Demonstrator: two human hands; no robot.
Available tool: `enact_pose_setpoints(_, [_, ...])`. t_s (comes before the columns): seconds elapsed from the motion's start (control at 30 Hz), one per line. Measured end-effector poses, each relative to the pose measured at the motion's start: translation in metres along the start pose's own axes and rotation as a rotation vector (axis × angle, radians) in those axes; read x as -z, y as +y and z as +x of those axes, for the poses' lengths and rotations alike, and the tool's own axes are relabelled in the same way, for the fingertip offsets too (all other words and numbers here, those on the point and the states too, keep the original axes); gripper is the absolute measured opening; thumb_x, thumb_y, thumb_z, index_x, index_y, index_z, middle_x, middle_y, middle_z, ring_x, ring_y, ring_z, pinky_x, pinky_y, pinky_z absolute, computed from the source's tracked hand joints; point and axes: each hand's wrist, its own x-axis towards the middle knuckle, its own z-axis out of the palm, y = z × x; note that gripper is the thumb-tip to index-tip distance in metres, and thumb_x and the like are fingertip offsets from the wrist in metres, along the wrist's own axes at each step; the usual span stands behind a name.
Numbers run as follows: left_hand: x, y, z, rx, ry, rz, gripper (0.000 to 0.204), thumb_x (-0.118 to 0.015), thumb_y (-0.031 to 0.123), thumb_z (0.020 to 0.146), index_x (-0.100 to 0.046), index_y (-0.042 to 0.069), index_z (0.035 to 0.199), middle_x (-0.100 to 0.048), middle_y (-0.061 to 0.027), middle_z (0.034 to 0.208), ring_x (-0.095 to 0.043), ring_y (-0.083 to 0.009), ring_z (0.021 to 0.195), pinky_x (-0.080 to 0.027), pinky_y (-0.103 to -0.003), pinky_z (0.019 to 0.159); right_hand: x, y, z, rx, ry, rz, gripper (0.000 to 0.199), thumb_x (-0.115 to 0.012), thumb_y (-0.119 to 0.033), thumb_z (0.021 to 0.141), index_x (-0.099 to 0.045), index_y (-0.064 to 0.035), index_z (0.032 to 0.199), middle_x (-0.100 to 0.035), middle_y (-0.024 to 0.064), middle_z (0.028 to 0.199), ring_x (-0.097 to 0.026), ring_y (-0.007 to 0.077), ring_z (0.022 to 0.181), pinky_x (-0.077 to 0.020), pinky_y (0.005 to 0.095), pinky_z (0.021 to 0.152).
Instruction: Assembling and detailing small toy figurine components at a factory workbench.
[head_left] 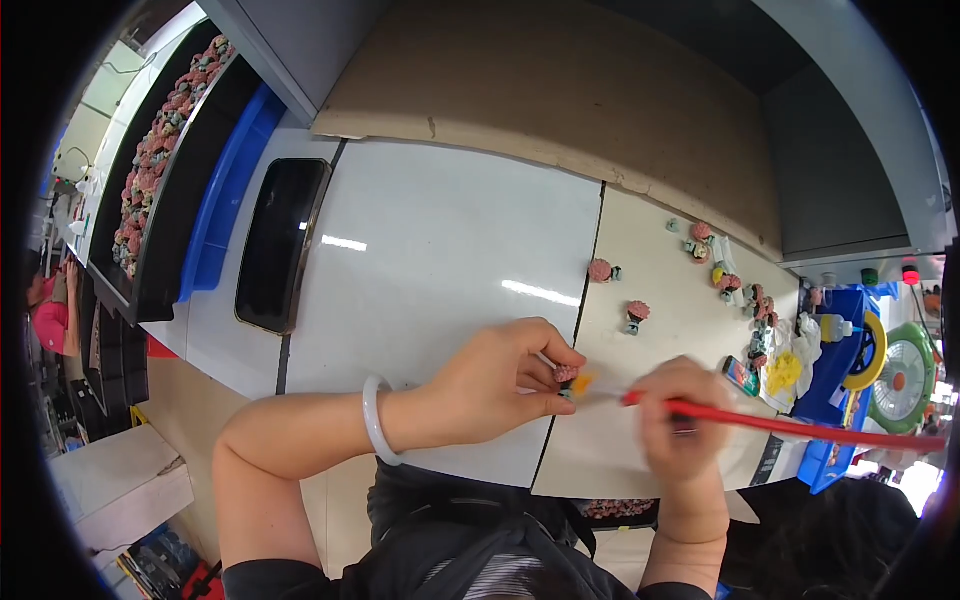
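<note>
My left hand (pixel 490 385) pinches a small pink-topped figurine (pixel 565 375) between thumb and fingers, just left of the dark seam in the tabletop. An orange-yellow patch (pixel 583 382) shows at the figurine's right side; I cannot tell what it is. Blurred by motion, my right hand (pixel 683 415) is closed around a long red tool (pixel 735 415), whose thin pale tip points at the figurine. The red length runs far right, and I cannot make out whether it ends in a hose. Two similar figurines (pixel 637 315) lie beyond my hands.
More figurines (pixel 757 310) cluster at the right, by plastic bags (pixel 805 345). A blue bin (pixel 845 385) and a green fan (pixel 903 375) stand farther right. On the left are a phone (pixel 283 245) and a black tray (pixel 185 190) full of figurines. A grey shelf (pixel 845 160) frames the back.
</note>
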Motion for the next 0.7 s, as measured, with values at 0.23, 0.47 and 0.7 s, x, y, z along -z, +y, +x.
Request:
enact_pose_setpoints(0.23, [0.005, 0.009, -0.006, -0.097, -0.123, -0.062, 0.033, -0.063, -0.009, 0.073, -0.052, 0.000, 0.104, -0.051, -0.0096, 0.109, -0.058, -0.0190, 0.097, -0.047, -0.029, 0.087, 0.036, 0.010, 0.014, -0.356, -0.072, -0.612, 0.010, -0.056, -0.003, 0.076, -0.049, 0.0003, 0.083, -0.048, 0.0116, 0.056, -0.048, 0.0194, 0.047, -0.0354, 0.0298, 0.046])
enact_pose_setpoints(0.47, [0.005, 0.011, -0.010, -0.111, -0.066, -0.145, 0.035, -0.064, -0.005, 0.074, -0.053, 0.000, 0.107, -0.056, -0.0094, 0.106, -0.059, -0.0177, 0.096, -0.048, -0.030, 0.087, 0.022, -0.002, 0.011, -0.169, -0.120, -0.471, 0.009, -0.058, -0.005, 0.076, -0.052, -0.0006, 0.081, -0.053, 0.0124, 0.064, -0.050, 0.0284, 0.052, -0.0391, 0.0329, 0.049])
enact_pose_setpoints(0.7, [0.005, 0.009, -0.012, -0.161, -0.074, -0.108, 0.036, -0.067, -0.004, 0.073, -0.055, 0.001, 0.106, -0.055, -0.0114, 0.108, -0.058, -0.0186, 0.098, -0.048, -0.030, 0.086, -0.005, -0.006, 0.005, 0.052, -0.307, -0.346, 0.026, -0.071, -0.025, 0.066, -0.051, -0.0078, 0.068, -0.045, 0.0046, 0.056, -0.048, 0.0217, 0.049, -0.0369, 0.0326, 0.043])
